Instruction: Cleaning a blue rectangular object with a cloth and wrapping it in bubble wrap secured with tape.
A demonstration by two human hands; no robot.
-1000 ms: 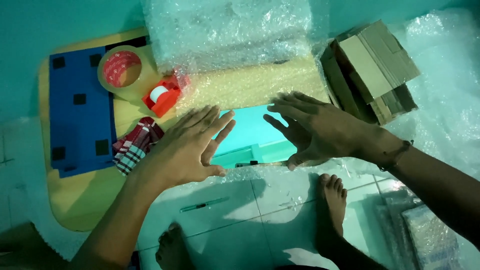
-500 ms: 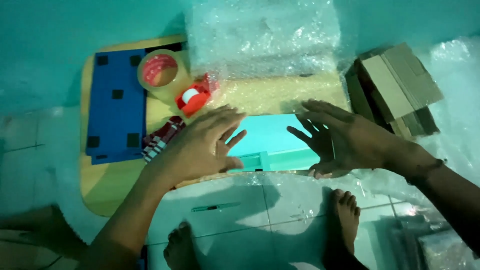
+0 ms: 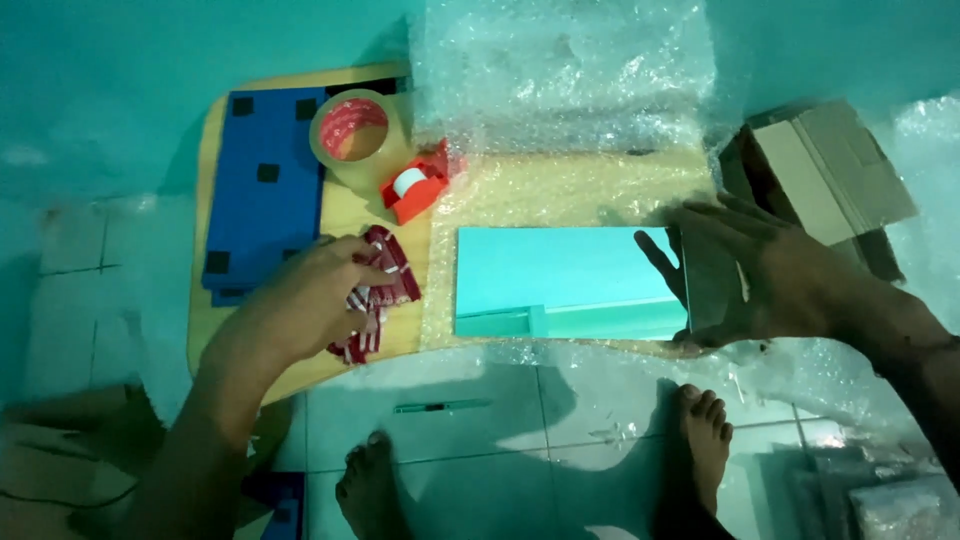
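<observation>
Low on a tiled floor, a wooden board (image 3: 330, 215) carries a flat rectangular mirror (image 3: 570, 280) on bubble wrap (image 3: 560, 190) near its right edge, steadied by the flat-open right hand (image 3: 770, 275), while the left hand (image 3: 310, 300) closes on a red-and-white packet (image 3: 385, 285).

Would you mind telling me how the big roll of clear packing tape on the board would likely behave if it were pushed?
The tape roll lies flat on its side on the wooden board, so it would probably slide rather than roll. Its wide, hollow ring looks fairly light and rigid. Tipped onto its edge, it could well roll off.
</observation>
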